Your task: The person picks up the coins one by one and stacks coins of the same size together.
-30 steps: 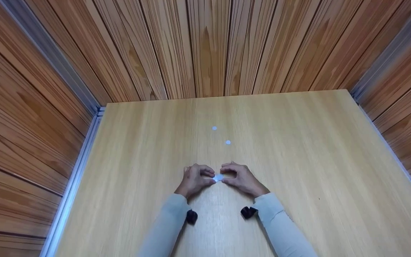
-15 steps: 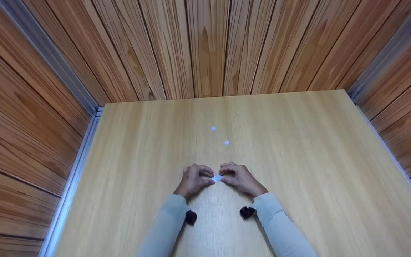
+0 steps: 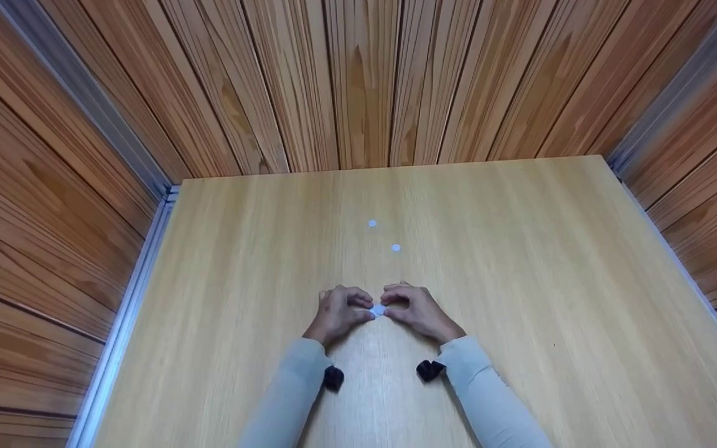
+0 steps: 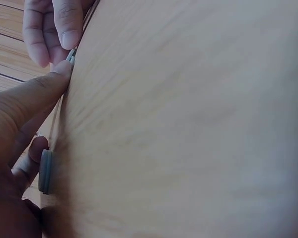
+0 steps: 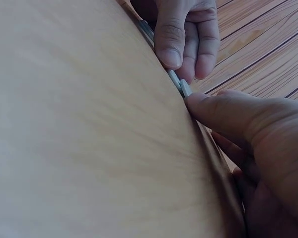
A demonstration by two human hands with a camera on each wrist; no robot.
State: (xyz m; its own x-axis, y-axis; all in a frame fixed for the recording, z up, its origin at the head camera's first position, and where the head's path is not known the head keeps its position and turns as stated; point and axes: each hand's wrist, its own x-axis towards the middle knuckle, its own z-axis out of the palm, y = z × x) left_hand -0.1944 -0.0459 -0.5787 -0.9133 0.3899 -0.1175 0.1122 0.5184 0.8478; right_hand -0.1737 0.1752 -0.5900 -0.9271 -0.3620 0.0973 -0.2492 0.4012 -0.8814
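My left hand [image 3: 338,313] and right hand [image 3: 421,313] face each other low over the table, thumb and fingertips of each bent toward the other. Between them, small pale discs [image 3: 378,310] are pinched and meet edge to edge or slightly overlapping. In the right wrist view, my right thumb tip holds a tilted disc [image 5: 186,88] against a flatter disc [image 5: 174,79] beside the left thumb. Another pale disc [image 4: 45,171], apparently two layers thick, sits by the left hand's lower fingers; whether it is held, I cannot tell. The head view hides it.
Two more pale discs lie flat farther back, one nearer [image 3: 396,247] and one farther [image 3: 372,223]. The light wooden table [image 3: 508,261] is bounded by wood-plank walls [image 3: 365,87] and metal rails [image 3: 128,311].
The right hand has edged slightly left, narrowing the gap between the hands, and less of the discs shows between them. The left hand and the two far discs hold their places.
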